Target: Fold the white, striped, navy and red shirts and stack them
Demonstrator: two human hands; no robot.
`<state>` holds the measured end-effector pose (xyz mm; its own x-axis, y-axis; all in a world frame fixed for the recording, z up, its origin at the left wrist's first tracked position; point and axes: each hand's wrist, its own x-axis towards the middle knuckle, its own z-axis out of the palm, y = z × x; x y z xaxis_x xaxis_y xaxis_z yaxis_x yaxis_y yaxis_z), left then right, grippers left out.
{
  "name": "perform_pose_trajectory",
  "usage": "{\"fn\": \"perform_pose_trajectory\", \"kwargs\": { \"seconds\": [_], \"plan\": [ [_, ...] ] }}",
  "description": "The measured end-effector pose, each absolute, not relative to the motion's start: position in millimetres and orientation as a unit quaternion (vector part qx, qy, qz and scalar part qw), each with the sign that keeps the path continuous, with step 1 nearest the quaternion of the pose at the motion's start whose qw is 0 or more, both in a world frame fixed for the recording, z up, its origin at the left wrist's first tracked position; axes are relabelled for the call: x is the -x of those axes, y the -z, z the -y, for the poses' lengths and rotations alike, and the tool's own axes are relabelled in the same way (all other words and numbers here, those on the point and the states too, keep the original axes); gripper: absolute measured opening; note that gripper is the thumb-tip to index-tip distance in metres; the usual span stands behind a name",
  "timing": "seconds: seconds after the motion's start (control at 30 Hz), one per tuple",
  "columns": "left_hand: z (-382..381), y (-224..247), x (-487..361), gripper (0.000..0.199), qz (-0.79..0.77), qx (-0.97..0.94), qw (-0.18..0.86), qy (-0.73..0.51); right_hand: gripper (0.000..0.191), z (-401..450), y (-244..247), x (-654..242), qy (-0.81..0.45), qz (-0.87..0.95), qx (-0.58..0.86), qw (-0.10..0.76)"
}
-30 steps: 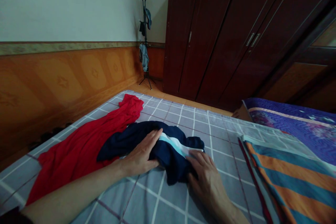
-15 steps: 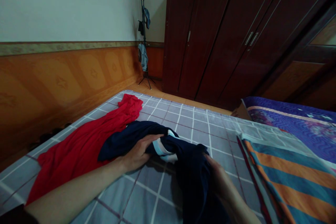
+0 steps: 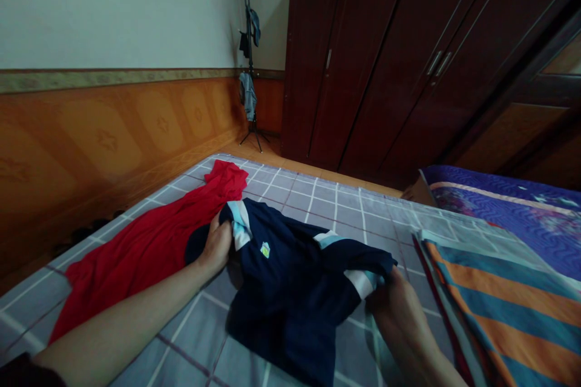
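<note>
A navy shirt point(image 3: 290, 290) with white and light blue bands and a small badge is stretched between my two hands above the bed. My left hand point(image 3: 216, 247) is closed on its left side, beside a striped band. On the other side, my right hand point(image 3: 399, 299) grips the shirt near a second white band; some of its fingers are hidden by cloth. The lower part of the shirt hangs toward me. A crumpled red garment point(image 3: 154, 254) lies on the bed to the left, partly behind my left hand.
The bed point(image 3: 295, 199) has a grey sheet with white checks. Folded clothes, topped by an orange and blue striped one point(image 3: 508, 296), lie at the right. Beyond stand a coat rack point(image 3: 249, 66), a dark red wardrobe point(image 3: 363, 60) and a purple quilted bed point(image 3: 499, 199).
My hands have moved apart, the left one leftward and the right one slightly rightward. The bunched navy shirt is now spread wider, with its badge showing.
</note>
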<state>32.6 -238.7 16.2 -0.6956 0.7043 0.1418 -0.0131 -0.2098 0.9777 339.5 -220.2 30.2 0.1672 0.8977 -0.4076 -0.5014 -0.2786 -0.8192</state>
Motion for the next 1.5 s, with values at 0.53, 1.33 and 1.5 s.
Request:
{"fn": "perform_pose_trajectory", "kwargs": {
  "seconds": [0.53, 1.33, 1.5],
  "plan": [
    [231.7, -35.7, -4.0, 0.068, -0.598, -0.589, 0.036, -0.543, 0.076, 218.3, -29.7, -342.9, -0.551, 0.346, 0.479, 0.59],
    [244.7, -50.4, -16.0, 0.021, -0.541, -0.624, 0.302, -0.476, 0.028, 216.3, -23.5, -350.9, -0.094, 0.723, 0.513, 0.454],
    [240.7, -45.4, -19.9, 0.033, -0.607, -0.471, 0.401, -0.5, 0.041, 222.4, -25.2, -347.3, -0.255, 0.705, 0.5, 0.434]
  ]
}}
